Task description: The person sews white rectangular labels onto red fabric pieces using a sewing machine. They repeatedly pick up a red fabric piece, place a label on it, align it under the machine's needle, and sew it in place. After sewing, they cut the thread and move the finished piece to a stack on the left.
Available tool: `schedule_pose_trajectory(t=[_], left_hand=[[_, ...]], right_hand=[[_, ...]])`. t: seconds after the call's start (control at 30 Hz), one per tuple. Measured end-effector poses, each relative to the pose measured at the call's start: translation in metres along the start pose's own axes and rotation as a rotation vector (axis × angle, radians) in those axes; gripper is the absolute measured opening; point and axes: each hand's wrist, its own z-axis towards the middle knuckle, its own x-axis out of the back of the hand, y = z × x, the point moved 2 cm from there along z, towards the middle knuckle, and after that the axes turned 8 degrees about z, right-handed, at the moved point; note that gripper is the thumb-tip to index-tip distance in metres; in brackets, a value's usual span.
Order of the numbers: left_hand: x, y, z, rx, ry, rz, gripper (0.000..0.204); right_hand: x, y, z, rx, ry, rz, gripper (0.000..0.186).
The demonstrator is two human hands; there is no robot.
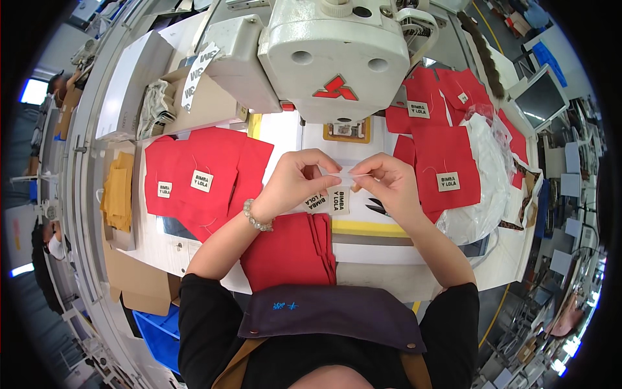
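Note:
Both hands meet in front of the white sewing machine [334, 52]. My left hand [299, 185] and my right hand [389, 188] each pinch an end of a small whitish strip [345, 176], whose exact kind I cannot make out. Just below the fingers lie cream square labels [340, 201] with dark print. Small black thread snips [376, 207] rest beside my right hand, partly hidden by it. A stack of red fabric pieces [285, 253] sits under my left forearm. Behind the hands, a yellow-framed clamp plate [347, 131] is below the machine head.
Red pieces with sewn labels [220, 168] are spread at the left, and more red pieces [447, 162] lie at the right by a clear plastic bag [479, 194]. Yellow pieces [117, 194] fill a tray at far left. A cardboard box [139, 282] and a blue crate [159, 340] stand below.

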Motion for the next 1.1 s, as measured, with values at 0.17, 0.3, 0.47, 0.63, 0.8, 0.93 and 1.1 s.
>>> schedule_pose_trajectory(t=[0.17, 0.3, 0.47, 0.63, 0.8, 0.93, 1.1], left_hand=[[0.003, -0.021, 0.008, -0.431, 0.046, -0.016, 0.017], [0.005, -0.017, 0.018, -0.68, 0.063, 0.515, 0.022], [0.003, -0.022, 0.034, -0.798, 0.028, 0.822, 0.027], [0.004, -0.025, 0.045, -0.977, 0.145, 1.048, 0.03], [-0.006, -0.016, 0.02, -0.992, 0.184, 1.255, 0.029], [-0.006, -0.005, 0.016, -1.078, 0.26, 1.261, 0.032], [-0.008, -0.003, 0.021, -0.963, 0.291, 1.229, 0.048]], right_hand=[[0.015, -0.004, 0.012, 0.232, -0.042, -0.407, 0.019], [0.031, -0.003, 0.013, 0.472, -0.035, -1.132, 0.021], [0.031, 0.008, 0.001, 0.573, -0.178, -1.335, 0.024], [0.028, 0.013, -0.005, 0.45, -0.25, -1.44, 0.042], [0.021, 0.016, -0.007, 0.383, -0.212, -1.479, 0.05], [0.013, 0.02, -0.002, 0.409, -0.186, -1.507, 0.053], [0.011, 0.028, 0.002, 0.391, -0.139, -1.485, 0.053]])
